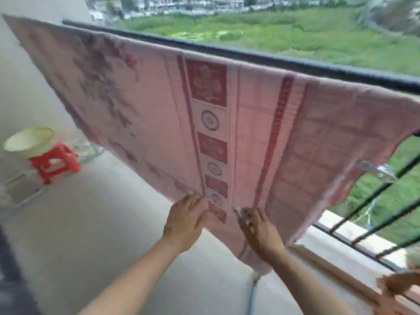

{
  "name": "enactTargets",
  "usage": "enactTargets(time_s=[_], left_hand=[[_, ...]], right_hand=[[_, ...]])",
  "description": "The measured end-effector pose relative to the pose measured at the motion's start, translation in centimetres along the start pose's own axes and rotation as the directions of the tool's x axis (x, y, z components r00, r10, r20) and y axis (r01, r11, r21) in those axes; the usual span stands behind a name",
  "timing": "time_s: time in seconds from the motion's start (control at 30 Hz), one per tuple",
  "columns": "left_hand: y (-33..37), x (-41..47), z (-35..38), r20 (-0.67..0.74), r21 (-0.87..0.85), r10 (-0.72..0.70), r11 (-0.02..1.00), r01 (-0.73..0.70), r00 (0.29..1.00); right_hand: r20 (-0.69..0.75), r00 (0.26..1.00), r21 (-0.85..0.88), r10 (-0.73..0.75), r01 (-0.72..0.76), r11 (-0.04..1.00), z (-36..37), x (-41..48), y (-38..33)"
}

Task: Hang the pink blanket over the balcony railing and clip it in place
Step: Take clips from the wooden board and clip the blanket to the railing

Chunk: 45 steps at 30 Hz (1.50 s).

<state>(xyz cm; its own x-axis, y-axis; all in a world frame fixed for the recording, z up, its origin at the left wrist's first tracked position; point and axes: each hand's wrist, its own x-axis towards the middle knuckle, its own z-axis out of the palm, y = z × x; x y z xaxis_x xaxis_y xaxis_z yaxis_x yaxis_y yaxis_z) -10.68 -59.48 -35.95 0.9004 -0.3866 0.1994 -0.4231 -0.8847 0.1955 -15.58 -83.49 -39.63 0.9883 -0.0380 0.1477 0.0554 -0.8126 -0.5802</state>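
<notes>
Across the middle of the frame the pink blanket [227,123] drapes over the dark balcony railing [295,63], its lower edge pinched by both hands: left hand [185,220] grasping the hem, right hand [261,230] gripping it beside. At far left a pale basin [29,142] sits on a red stool [55,162].

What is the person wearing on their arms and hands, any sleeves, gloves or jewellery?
Nothing that shows. Both forearms are bare up to the picture's edge, with no sleeve in sight. The left hand and right hand have no gloves, and no rings, watch or bracelet are visible, though the picture is blurry.
</notes>
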Motion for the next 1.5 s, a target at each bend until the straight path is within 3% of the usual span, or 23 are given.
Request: enactTargets(time_s=[0.1, 0.3, 0.5, 0.63, 0.77, 0.9, 1.13, 1.27, 1.5], left_hand=[[-9.3, -1.6, -3.8, -0.063, 0.026, -0.238, 0.97, 0.24, 0.969], [-23.5, -3.3, -10.6, -0.21, -0.032, -0.558, 0.824, 0.565, 0.802], [-36.0, -1.8, -13.2, -0.32, -0.092, -0.672, 0.723, 0.684, 0.668], [-46.8, 2.6, -13.0, -0.355, -0.11, -0.689, 0.702, 0.703, 0.632], [-57.0, 8.5, -14.3, -0.344, -0.138, -0.737, 0.653, 0.745, 0.582], [-65.7, 12.8, -17.8, -0.369, -0.138, -0.746, 0.634, 0.761, 0.555], [-82.0, 13.7, -22.2, -0.388, -0.076, -0.771, 0.572, 0.817, 0.504], [-93.2, 14.6, -23.7, -0.357, -0.049, -0.774, 0.575, 0.817, 0.524], [-109.4, 21.1, -28.1, -0.311, -0.109, -0.726, 0.668, 0.736, 0.613]], right_hand=[[-0.052, 0.974, 0.004, -0.219, 0.219, 0.976, 4.4, 6.4, -7.9], [0.022, 0.949, 0.221, -0.315, 0.303, 0.927, 12.2, 16.8, -21.3], [0.065, 0.925, 0.398, -0.374, 0.32, 0.86, 20.9, 25.7, -31.6], [0.086, 0.891, 0.49, -0.445, 0.351, 0.798, 27.7, 34.2, -37.4], [0.129, 0.889, 0.594, -0.44, 0.286, 0.752, 33.0, 44.2, -43.7], [0.107, 0.903, 0.668, -0.415, 0.244, 0.703, 37.0, 53.5, -51.4], [0.186, 0.87, 0.642, -0.457, 0.245, 0.727, 46.5, 64.4, -65.8], [0.205, 0.902, 0.634, -0.38, 0.173, 0.754, 53.1, 69.6, -72.6], [0.248, 0.933, 0.56, -0.261, 0.082, 0.824, 59.3, 78.6, -82.6]])
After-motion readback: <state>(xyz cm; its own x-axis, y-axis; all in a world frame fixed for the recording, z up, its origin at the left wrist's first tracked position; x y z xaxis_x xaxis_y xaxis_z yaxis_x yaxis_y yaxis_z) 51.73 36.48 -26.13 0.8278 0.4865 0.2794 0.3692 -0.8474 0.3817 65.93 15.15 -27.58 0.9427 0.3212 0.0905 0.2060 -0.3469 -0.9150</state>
